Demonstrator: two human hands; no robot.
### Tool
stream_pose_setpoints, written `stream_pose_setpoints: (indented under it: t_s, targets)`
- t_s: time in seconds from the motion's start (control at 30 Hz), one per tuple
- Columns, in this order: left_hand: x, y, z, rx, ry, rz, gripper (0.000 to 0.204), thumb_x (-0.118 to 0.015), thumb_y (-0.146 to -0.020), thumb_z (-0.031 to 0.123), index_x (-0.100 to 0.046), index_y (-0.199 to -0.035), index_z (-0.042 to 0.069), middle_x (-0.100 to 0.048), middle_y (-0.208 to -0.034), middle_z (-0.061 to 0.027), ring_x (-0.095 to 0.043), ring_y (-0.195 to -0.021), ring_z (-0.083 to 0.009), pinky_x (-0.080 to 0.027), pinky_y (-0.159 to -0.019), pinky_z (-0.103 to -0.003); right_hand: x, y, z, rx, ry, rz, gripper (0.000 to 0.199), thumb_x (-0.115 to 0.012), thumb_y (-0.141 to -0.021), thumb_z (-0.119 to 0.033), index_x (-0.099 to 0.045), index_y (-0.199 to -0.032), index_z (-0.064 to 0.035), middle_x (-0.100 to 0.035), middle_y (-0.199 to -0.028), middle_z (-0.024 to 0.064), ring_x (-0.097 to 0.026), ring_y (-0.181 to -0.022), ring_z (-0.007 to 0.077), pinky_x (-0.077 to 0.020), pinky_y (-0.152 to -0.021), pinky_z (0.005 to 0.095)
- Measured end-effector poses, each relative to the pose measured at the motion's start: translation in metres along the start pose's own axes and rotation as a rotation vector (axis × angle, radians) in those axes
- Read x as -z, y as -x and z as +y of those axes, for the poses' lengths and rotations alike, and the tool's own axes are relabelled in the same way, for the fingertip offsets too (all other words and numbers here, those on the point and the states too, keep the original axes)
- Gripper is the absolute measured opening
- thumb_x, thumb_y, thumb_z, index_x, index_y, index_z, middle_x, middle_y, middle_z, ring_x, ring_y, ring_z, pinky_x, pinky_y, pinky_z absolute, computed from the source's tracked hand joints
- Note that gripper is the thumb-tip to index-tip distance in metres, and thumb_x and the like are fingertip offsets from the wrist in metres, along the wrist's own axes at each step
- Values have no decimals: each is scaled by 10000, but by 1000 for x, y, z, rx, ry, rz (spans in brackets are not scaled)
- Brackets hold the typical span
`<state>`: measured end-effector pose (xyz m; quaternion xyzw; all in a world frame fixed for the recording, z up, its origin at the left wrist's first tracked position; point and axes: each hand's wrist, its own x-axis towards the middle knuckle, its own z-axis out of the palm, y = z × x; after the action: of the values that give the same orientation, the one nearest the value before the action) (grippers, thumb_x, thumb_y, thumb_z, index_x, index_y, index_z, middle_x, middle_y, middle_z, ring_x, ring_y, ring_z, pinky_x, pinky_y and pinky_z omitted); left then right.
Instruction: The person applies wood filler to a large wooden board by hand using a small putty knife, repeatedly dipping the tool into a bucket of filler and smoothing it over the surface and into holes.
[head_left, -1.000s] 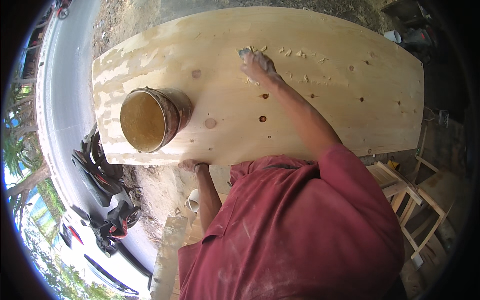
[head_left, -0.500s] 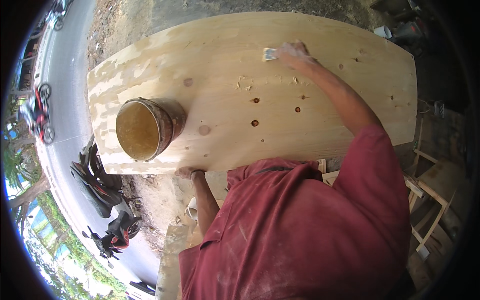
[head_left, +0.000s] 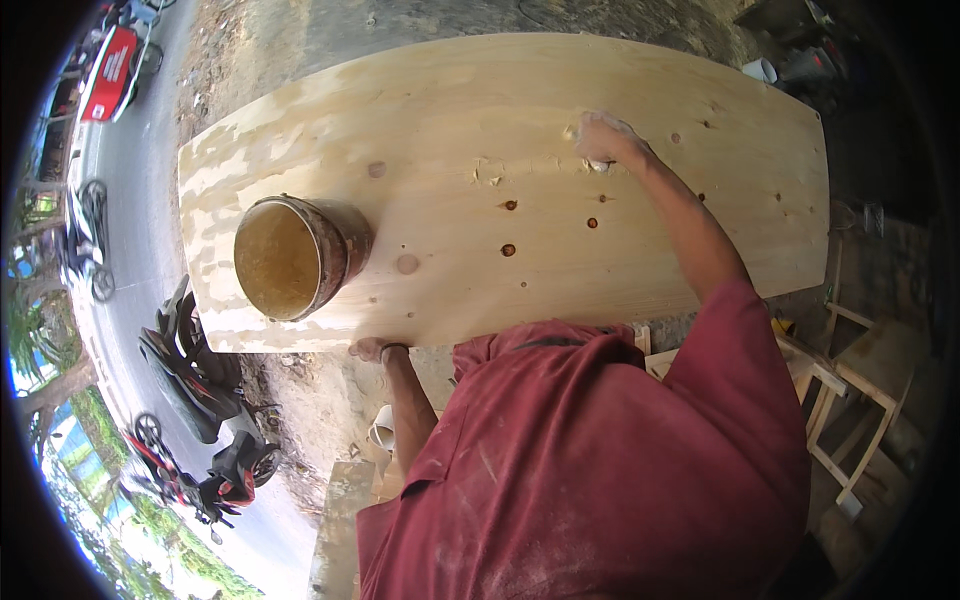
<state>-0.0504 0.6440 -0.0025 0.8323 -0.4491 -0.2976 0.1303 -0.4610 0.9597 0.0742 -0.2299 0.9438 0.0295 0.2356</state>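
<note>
A large pale wooden board (head_left: pixel 450 120) with dark knots lies in front of me. My right hand (head_left: pixel 607 138) is closed over its far right part, wrapped round a small putty knife, whose blade is mostly hidden under the fingers. Smears and crumbs of pale filler (head_left: pixel 488 173) lie on the wood to the left of this hand. At the board's near edge, my left hand (head_left: pixel 369 348) grips the rim, its fingers partly hidden. A stained bucket (head_left: pixel 345 240) lies on its side on the left part of the board, its mouth facing left.
Parked motorcycles (head_left: pixel 190 375) stand beyond the board's left end, beside a road (head_left: pixel 150 230) with passing traffic. Wooden frames (head_left: pixel 850 400) are at the right. A white cup (head_left: pixel 382 428) sits below the near edge, and a white pot (head_left: pixel 762 70) stands past the far right corner.
My right hand has moved right and a little nearer, turning so that the putty knife's blade is hardly visible. My left hand stays at the edge. Vehicles on the road have moved.
</note>
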Motion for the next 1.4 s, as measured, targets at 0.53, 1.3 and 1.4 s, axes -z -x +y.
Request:
stream_pose_setpoints:
  t_s: [0.53, 1.3, 1.4]
  targets:
    - [-7, -19, -7, 20, -25, 7, 520, -690, -819, 223, -359, -1145, -11, -615, -1048, -239, -669, -886, -350, -589, -696, -440, 6, -54, -130, 147, -213, 44, 331, -594, -737, -191, -659, -934, 67, -678, -931, 280, -683, -911, 404, -570, -724, 465]
    - [-7, -27, -14, -3, -98, 44, 330, -523, -909, 173, -374, -1129, -23, -608, -1064, -278, -654, -922, -390, -568, -763, -481, 22, -81, -114, -2, -355, 49, 404, -590, -785, -236, -629, -1058, 60, -658, -966, 317, -663, -960, 422, -543, -834, 467]
    - [-9, -22, -18, 12, -143, 69, 314, -502, -922, 160, -385, -1137, -36, -591, -1094, -305, -645, -948, -409, -564, -794, -490, 21, -91, -119, -33, -421, 121, 412, -592, -794, -237, -618, -1064, 73, -651, -971, 327, -658, -976, 425, -551, -828, 450]
